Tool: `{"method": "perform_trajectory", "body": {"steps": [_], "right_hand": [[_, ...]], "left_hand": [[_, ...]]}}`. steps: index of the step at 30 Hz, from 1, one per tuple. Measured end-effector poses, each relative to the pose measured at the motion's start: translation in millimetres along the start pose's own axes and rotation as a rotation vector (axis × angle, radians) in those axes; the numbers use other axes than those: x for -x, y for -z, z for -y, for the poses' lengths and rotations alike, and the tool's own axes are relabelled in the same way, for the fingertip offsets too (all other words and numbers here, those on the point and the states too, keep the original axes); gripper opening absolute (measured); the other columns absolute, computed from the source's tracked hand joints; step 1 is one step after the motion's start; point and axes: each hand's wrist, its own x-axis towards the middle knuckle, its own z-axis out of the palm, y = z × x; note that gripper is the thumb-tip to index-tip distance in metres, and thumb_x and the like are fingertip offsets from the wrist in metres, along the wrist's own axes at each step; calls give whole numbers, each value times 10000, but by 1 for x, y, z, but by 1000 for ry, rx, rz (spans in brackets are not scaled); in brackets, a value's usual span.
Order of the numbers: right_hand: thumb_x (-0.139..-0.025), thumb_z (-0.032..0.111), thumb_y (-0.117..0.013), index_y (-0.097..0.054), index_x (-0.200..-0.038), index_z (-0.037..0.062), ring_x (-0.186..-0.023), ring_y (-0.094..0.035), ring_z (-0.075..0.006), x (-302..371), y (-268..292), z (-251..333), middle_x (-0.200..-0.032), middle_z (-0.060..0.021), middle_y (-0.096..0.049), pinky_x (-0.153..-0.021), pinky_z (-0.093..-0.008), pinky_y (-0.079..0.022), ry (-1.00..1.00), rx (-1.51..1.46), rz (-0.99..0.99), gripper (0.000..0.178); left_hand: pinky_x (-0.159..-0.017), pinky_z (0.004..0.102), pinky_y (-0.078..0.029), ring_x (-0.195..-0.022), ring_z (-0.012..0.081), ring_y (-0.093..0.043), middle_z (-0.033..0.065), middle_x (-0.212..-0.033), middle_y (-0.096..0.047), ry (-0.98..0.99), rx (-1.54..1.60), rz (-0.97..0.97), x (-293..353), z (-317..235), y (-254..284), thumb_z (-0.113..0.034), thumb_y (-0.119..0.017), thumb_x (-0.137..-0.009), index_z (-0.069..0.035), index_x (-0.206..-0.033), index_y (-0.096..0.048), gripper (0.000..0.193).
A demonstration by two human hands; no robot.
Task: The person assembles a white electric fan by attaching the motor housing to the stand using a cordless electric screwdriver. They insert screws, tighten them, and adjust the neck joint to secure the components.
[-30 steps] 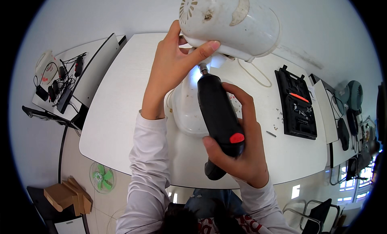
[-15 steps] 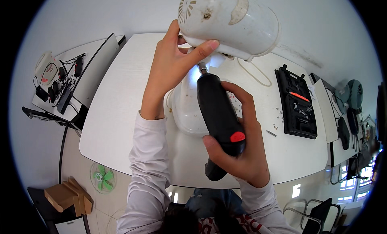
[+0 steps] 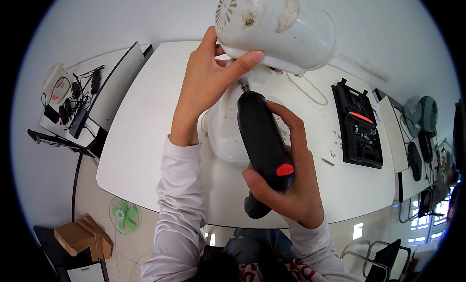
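A white plastic motor housing [image 3: 296, 32], stained and with a round slotted vent, tops a white appliance at the far middle of the table. My left hand [image 3: 206, 70] grips its lower edge, thumb in front and fingers behind. Beneath it stands the rounded white base [image 3: 225, 143], partly covered by the tool and my hand. My right hand [image 3: 296, 185] is wrapped round a black cordless screwdriver [image 3: 262, 131] with a red patch. Its metal bit holder points up at the housing's underside; the tip's contact is hidden by the housing and left thumb.
An open black tool case [image 3: 359, 131] lies at the table's right, with small loose screws [image 3: 335, 145] and a metal bit [image 3: 327, 162] beside it. A white cord [image 3: 310, 93] loops behind the base. On the floor at left are a green fan blade [image 3: 125, 215] and cardboard [image 3: 82, 237].
The light at the screwdriver's tip has gone out. The screwdriver has shifted very slightly down. My left hand keeps its hold on the housing.
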Motion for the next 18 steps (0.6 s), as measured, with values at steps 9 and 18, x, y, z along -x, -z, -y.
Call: {"method": "perform_trajectory", "body": {"steps": [9, 18], "right_hand": [[-705, 128, -689, -209, -1352, 3, -658, -640, -214, 15, 3, 0, -974, -173, -600, -596, -278, -483, -58, -220, -20, 815], [-709, 90, -665, -217, -1354, -5, -676, -627, -183, 22, 8, -2, -1026, -175, -581, -625, -273, -494, -86, -280, -60, 791]], "left_hand": [[-716, 306, -530, -935, 191, -605, 153, -1015, -614, -1, -7, -7, 0, 0, -2, -320, -743, -737, 41, -1151, -467, 615], [-695, 292, -526, -921, 187, -612, 145, -1004, -622, -2, -30, -17, 0, 1, -3, -341, -743, -730, 33, -1142, -477, 617]]}}
